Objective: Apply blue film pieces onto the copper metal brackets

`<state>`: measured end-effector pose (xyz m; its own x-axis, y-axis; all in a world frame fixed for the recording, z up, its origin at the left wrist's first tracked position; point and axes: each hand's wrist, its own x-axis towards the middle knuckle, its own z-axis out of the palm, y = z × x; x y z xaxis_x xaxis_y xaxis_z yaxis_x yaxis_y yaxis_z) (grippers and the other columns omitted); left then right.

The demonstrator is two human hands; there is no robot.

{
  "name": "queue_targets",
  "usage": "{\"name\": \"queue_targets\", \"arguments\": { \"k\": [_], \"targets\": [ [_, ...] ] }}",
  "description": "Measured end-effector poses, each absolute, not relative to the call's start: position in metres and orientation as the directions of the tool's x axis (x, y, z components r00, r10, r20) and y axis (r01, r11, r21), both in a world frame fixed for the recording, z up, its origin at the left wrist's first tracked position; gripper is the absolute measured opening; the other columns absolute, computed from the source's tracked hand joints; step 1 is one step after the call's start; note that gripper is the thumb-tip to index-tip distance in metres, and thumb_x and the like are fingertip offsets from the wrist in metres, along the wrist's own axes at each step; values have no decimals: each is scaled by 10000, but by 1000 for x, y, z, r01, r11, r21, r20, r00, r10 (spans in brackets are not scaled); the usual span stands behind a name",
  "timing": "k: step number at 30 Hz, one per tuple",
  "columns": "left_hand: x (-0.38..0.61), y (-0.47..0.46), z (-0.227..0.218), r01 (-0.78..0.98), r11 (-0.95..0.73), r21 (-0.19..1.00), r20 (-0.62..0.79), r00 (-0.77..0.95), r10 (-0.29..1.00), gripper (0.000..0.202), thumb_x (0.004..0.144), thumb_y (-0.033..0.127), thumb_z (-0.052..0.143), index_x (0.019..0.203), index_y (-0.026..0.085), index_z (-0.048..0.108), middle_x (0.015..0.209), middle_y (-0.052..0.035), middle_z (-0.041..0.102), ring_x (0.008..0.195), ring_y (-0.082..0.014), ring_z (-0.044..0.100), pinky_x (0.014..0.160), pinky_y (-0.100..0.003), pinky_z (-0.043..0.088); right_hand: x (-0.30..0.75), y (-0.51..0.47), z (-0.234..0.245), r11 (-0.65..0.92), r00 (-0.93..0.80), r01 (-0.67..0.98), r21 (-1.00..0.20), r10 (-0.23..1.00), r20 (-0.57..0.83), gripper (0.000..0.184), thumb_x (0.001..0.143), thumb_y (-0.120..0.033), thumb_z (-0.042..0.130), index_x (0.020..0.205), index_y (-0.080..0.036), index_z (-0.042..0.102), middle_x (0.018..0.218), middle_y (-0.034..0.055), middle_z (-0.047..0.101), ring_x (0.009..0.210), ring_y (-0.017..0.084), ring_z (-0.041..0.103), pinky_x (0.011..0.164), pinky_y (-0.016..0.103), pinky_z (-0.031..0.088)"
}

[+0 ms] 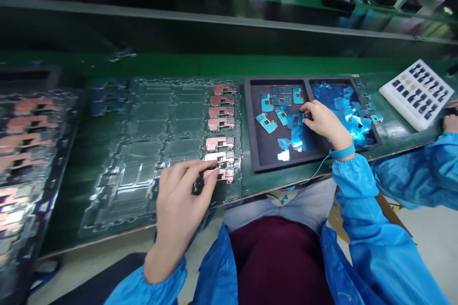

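My left hand [186, 193] is over the clear plastic tray [143, 119], thumb and fingers closed on the left end of the nearest copper-faced circuit board [226, 175]. A column of similar boards [221, 112] fills the tray's right side, while its other pockets show bare plastic. My right hand [327, 121], with a blue band at the wrist, is above the black divided tray [255, 152]. Its fingertips are pinched together around something small and dark that I cannot make out. Blue circuit boards [266, 123] and scraps of blue film [296, 136] lie below and beside those fingers.
Crumpled blue film [352, 109] lies in the black tray's right compartment. Further right stands a white block with dark parts [418, 93], near another person's sleeve [411, 169]. A second tray of copper-faced boards [28, 138] sits at left. A raised shelf [214, 19] runs behind.
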<state>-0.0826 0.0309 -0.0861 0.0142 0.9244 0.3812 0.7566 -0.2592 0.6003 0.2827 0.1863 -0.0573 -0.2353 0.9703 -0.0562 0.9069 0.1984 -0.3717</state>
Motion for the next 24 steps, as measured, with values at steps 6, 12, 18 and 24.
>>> {"name": "queue_targets", "arguments": {
  "k": [6, 12, 18, 24],
  "targets": [
    [-65, 27, -62, 723, -292, 626, 439, -17, 898, 139, 1034, 276, 692, 1118, 274, 803, 1138, -104, 782, 1112, -357, 690, 1038, -512, 484, 301, 196, -45, 146, -247, 848, -510, 960, -136, 226, 867, -174, 773, 1091, -155, 746, 975, 59, 753, 840, 189, 675, 822, 335, 552],
    [-13, 39, -47, 612, -454, 647, 486, 127, 865, 167, 1056, 171, 648, 1128, 261, 768, 1133, -60, 792, 1084, -278, 721, 1013, -459, 564, 313, 170, -31, 144, -261, 768, -624, 960, -99, 249, 891, -373, 787, 1060, -201, 724, 927, 22, 744, 812, 188, 678, 784, 336, 543],
    [61, 86, -56, 567, -562, 603, 464, 324, 825, 386, 1064, 175, 646, 1449, 181, 661, 1490, -161, 680, 1371, -332, 628, 1161, -526, 551, 312, 153, -32, 108, -254, 564, -819, 966, -48, 367, 812, -502, 871, 999, -212, 745, 903, 28, 746, 779, 180, 656, 747, 332, 561],
    [95, 132, -70, 635, -568, 523, 435, 375, 819, 417, 1037, 118, 663, 1454, 120, 655, 1443, -178, 714, 1312, -354, 650, 1090, -504, 576, 315, 147, -41, 89, -199, 484, -871, 980, -10, 355, 823, -538, 869, 964, -217, 817, 916, 48, 797, 783, 205, 708, 670, 325, 576]
  ]
}}
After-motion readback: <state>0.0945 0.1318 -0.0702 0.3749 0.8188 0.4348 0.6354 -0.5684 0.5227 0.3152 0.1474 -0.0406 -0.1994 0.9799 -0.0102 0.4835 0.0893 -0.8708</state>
